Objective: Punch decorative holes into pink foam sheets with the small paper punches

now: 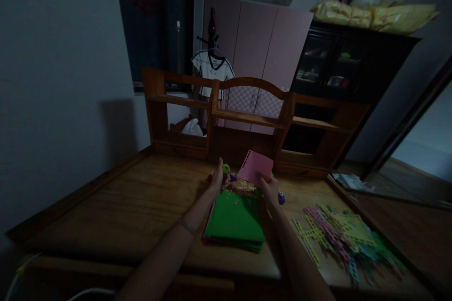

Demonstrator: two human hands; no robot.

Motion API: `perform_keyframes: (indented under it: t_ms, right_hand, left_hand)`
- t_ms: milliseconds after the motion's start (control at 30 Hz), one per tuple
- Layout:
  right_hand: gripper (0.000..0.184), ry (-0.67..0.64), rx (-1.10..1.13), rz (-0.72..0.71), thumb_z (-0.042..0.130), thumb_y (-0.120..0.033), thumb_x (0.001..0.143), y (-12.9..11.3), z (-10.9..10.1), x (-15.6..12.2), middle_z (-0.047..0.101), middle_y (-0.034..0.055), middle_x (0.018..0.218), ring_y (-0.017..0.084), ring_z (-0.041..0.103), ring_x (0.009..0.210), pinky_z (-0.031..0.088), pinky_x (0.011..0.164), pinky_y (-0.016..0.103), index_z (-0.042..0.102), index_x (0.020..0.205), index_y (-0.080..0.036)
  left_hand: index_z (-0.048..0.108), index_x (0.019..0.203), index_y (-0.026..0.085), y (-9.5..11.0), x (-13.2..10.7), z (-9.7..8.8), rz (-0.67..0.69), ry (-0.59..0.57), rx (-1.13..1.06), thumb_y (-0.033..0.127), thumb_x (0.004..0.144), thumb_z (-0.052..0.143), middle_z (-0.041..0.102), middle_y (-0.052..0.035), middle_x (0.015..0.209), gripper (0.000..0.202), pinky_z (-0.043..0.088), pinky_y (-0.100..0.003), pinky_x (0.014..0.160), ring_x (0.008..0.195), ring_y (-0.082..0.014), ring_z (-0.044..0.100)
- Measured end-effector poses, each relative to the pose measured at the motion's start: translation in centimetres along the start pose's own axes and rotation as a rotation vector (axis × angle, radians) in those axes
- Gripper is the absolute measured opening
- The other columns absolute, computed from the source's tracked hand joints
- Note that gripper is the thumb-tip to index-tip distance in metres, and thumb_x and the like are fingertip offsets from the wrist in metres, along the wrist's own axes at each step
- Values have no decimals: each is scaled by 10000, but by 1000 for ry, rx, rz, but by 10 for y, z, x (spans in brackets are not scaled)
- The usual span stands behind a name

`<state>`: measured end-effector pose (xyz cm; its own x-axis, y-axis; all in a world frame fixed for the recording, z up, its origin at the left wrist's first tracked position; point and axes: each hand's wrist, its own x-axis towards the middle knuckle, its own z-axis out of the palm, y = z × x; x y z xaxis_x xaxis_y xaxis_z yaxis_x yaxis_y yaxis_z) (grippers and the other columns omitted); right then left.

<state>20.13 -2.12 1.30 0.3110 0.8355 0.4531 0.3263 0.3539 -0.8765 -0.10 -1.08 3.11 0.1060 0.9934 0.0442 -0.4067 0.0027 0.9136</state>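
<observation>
A pink sheet of paper [257, 168] with a row of punched holes along its left edge is pinched in my right hand [270, 189], tilted above the back of the desk. My left hand [217, 179] stands edge-on with its fingers stretched out, beside a small green craft item [226, 168] and a small purple one [233, 177]. Between my hands lie many tiny paper bits [243, 187]. In front of them is a stack of green paper [235, 218], with pink edges showing beneath and a few bits on top. Another purple item [281, 197] sits right of my right hand.
Punched paper strips in yellow, pink, blue and green [339, 235] are heaped on the right of the wooden desk [151, 207]. A wooden shelf unit [247, 116] rises along the back edge. Behind it stand a pink wardrobe [256, 37] and a dark cabinet [360, 61].
</observation>
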Motion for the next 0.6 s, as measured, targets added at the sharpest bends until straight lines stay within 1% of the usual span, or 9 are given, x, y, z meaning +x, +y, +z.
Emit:
perform_keyframes:
  t_ms: [67, 100, 233, 300, 333, 400, 467, 533, 600]
  right_hand:
    - [390, 0, 3, -11, 601, -477, 718, 0, 0, 0, 687, 60, 683, 205, 589, 621, 439, 530, 269, 715, 793, -111]
    - [389, -1, 7, -17, 602, -473, 719, 0, 0, 0, 692, 63, 697, 207, 592, 629, 443, 539, 271, 717, 802, -110]
    - [387, -4, 0, -7, 605, -461, 714, 1, -1, 1, 699, 70, 703, 215, 599, 628, 453, 546, 280, 723, 800, -103]
    - [383, -2, -1, -4, 607, -455, 709, 3, 0, 2, 703, 75, 722, 217, 604, 639, 459, 553, 282, 725, 806, -103]
    - [381, 0, 5, -7, 609, -449, 708, 4, 0, 2, 707, 78, 749, 218, 610, 658, 465, 565, 282, 725, 822, -105]
    - [383, 6, 23, -3, 609, -443, 706, 5, 1, 3, 713, 79, 799, 220, 618, 693, 475, 587, 285, 724, 858, -112]
    - [394, 5, 38, 10, 605, -451, 706, 6, 1, 3, 714, 77, 797, 221, 620, 699, 479, 590, 288, 721, 871, -113]
    - [405, 5, 35, 7, 596, -461, 709, 6, 1, 2, 713, 71, 775, 222, 618, 695, 481, 594, 292, 719, 867, -108]
    - [410, 12, 19, -7, 594, -463, 710, 5, 1, 2, 711, 67, 763, 223, 616, 700, 481, 606, 294, 719, 859, -103]
  left_hand:
    - [467, 562, 196, 3, 0, 3, 3, 30, 8, 793, 720, 342, 402, 28, 367, 630, 292, -229, 406, 329, -92, 368]
    - [478, 576, 193, 4, 0, 5, 27, 55, 25, 792, 715, 355, 427, 22, 391, 627, 316, -231, 421, 355, -100, 404]
    - [533, 633, 183, 6, 4, 9, 183, 142, 111, 727, 702, 494, 527, -5, 540, 549, 402, -242, 539, 536, -136, 531]
    - [551, 632, 184, 6, 6, 9, 254, 150, 164, 662, 683, 589, 548, -13, 619, 483, 416, -245, 622, 640, -149, 550]
    - [561, 632, 185, 5, 6, 8, 314, 145, 223, 627, 676, 627, 555, -17, 666, 449, 415, -246, 666, 690, -154, 550]
    - [587, 643, 191, 1, 7, 6, 458, 97, 419, 567, 675, 669, 558, -23, 753, 386, 399, -248, 731, 758, -161, 537]
    - [610, 651, 202, -6, 8, 3, 539, -13, 637, 542, 664, 690, 551, -24, 782, 349, 383, -255, 747, 759, -168, 521]
    - [614, 623, 212, -14, 8, 0, 513, -124, 757, 529, 596, 745, 544, -27, 735, 344, 370, -267, 745, 730, -184, 507]
    - [597, 570, 218, -21, 9, -3, 491, -159, 792, 508, 506, 805, 526, -35, 664, 362, 356, -282, 766, 729, -211, 497]
